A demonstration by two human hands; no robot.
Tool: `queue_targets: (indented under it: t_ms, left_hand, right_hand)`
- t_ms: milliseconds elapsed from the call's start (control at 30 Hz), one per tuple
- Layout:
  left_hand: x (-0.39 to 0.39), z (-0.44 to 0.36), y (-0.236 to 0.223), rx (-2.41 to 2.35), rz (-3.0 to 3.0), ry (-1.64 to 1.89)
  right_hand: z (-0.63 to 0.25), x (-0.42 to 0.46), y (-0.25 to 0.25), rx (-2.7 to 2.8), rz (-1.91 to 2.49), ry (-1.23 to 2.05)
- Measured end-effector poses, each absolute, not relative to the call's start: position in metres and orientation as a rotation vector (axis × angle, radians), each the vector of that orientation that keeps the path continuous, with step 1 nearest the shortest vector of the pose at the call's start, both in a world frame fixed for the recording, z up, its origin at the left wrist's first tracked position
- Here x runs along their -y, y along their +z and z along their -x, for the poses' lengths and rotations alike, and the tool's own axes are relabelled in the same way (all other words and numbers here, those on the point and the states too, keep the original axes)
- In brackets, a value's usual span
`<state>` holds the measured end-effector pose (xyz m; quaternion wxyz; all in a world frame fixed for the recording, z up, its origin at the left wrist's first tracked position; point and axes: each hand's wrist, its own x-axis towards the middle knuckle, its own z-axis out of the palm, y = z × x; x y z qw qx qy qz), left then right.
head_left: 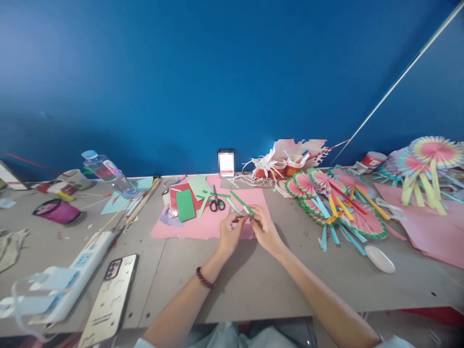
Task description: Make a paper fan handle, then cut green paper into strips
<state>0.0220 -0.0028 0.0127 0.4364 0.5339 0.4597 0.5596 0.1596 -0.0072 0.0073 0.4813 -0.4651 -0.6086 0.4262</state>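
Note:
My left hand [232, 232] and my right hand [264, 228] meet over the front edge of a pink paper sheet [259, 197]. Both are closed in a pinch on paper strips: a dark green strip [239, 201] slants up from the fingers, with a pale green strip [235, 208] beside it. My fingertips cover the ends of the strips. Just beyond my hands lie black-handled scissors [217, 205], blades pointing away. More green strips [203, 203] cross near a green paper rectangle [186, 205] to their left.
Finished pleated paper fans [326, 186] with ribbon tails are heaped at right, near a white computer mouse [379, 259]. At left are a power strip [80, 270], a phone [110, 297] and a tilted water bottle [107, 169]. A lit phone [226, 163] leans on the blue wall.

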Motion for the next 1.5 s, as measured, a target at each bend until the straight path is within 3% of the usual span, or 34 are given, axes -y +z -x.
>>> queue_targets:
  t_ms: [667,900,1500]
  left_hand:
    - [-0.0008,-0.0213,0.0086,-0.936,-1.193,1.436]
    - [-0.0011,-0.0197,0.0137,-1.073,-1.431,1.45]
    - [0.0021,-0.0197,0.0056,-1.147,-1.359,1.398]
  right_hand:
    - [-0.1608,0.0044,0.0071,1.509,1.147,0.945]
    - [-0.1607,0.0063,0.0059,1.538,1.132,0.955]
    - [-0.162,0.0041,0.0009,1.498,1.157,0.898]
